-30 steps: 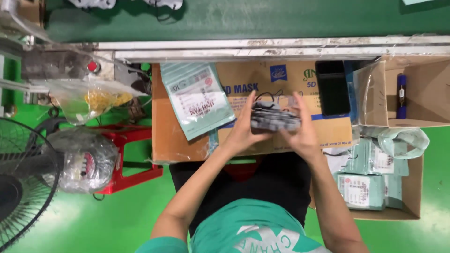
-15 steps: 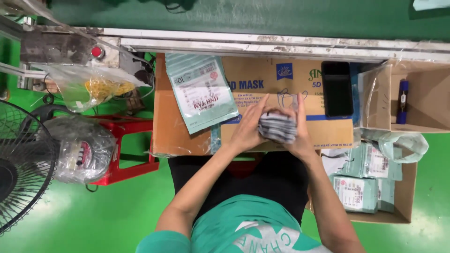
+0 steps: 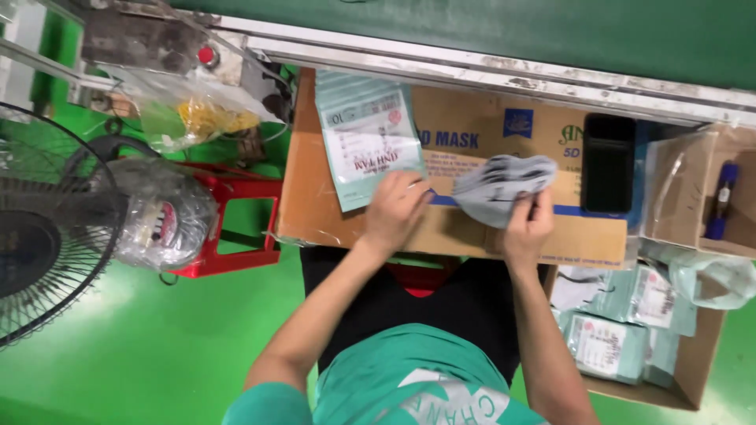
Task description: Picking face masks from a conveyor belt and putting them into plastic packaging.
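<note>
Masks (image 3: 500,189), a grey stack, sit in the right hand (image 3: 526,228), whose fingers close on the stack's near edge, over the flat cardboard box (image 3: 331,212) that serves as a worktop. The left hand (image 3: 396,211) lies just left of the stack, fingers curled on the lower right corner of a pale green pouch (image 3: 368,138) that rests on the box; it touches the pouch, though a firm grip cannot be told. A black phone (image 3: 608,163) lies on the box to the right of the masks. Farther right stands an open carton (image 3: 685,197) with a blue pen (image 3: 720,201) inside. Near right, a box holds filled pouches (image 3: 610,346). To the left are a red stool (image 3: 236,236), a clear bag (image 3: 189,114) and a fan (image 3: 47,228).
</note>
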